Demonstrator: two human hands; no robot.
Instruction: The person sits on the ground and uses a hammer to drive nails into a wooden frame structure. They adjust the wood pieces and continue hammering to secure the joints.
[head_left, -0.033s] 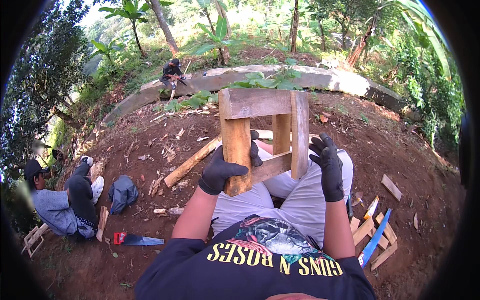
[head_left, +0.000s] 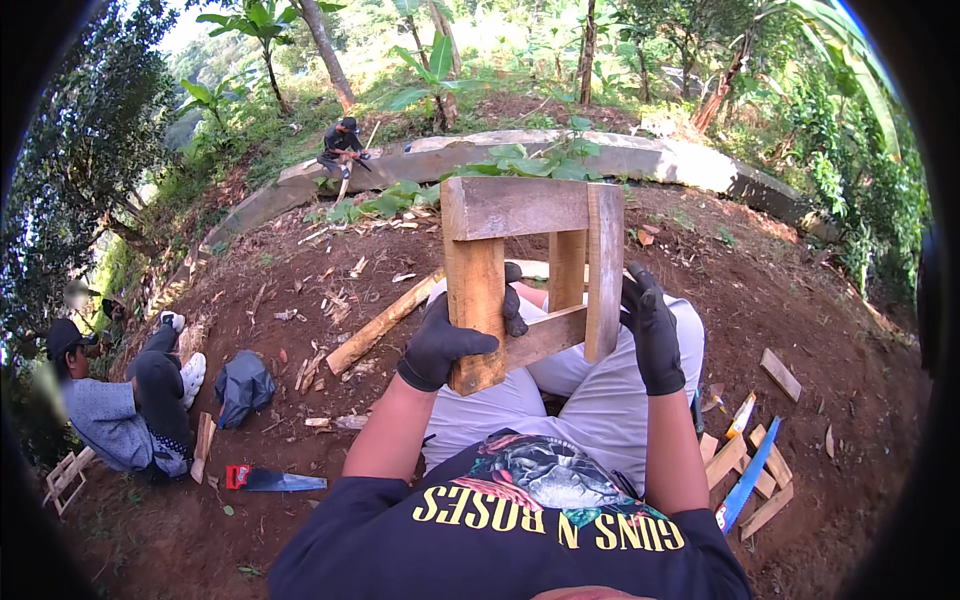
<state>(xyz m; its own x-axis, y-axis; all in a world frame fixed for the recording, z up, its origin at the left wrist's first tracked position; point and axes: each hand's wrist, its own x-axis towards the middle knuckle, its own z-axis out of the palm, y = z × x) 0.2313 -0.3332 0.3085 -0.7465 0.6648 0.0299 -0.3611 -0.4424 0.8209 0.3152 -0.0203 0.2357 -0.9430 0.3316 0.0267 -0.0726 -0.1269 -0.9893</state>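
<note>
A squarish wooden frame (head_left: 527, 208), built of short boards with an open middle, is held upright over my lap. My left hand (head_left: 440, 345), in a dark glove, is closed around its left upright, the thumb on the near face and fingertips showing through the opening. My right hand (head_left: 655, 335), gloved too, is at the right upright (head_left: 604, 270), its fingers stretched up beside the board's edge. The fingertips look very close to the wood or touching it; I cannot tell which. The far side of the frame is hidden.
Right of me lie a blue handsaw (head_left: 748, 480), wood offcuts (head_left: 768, 510) and a loose block (head_left: 780, 375). Leftward are a red-handled saw (head_left: 275, 479), a dark bag (head_left: 244, 388) and a seated person (head_left: 110, 410). Ahead lies a wooden pole (head_left: 385, 322); another person (head_left: 343, 147) sits by a low wall (head_left: 460, 155).
My right hand has shifted slightly left, closer to the frame's right upright. The wooden frame has moved a little to the right in my left hand's grip.
</note>
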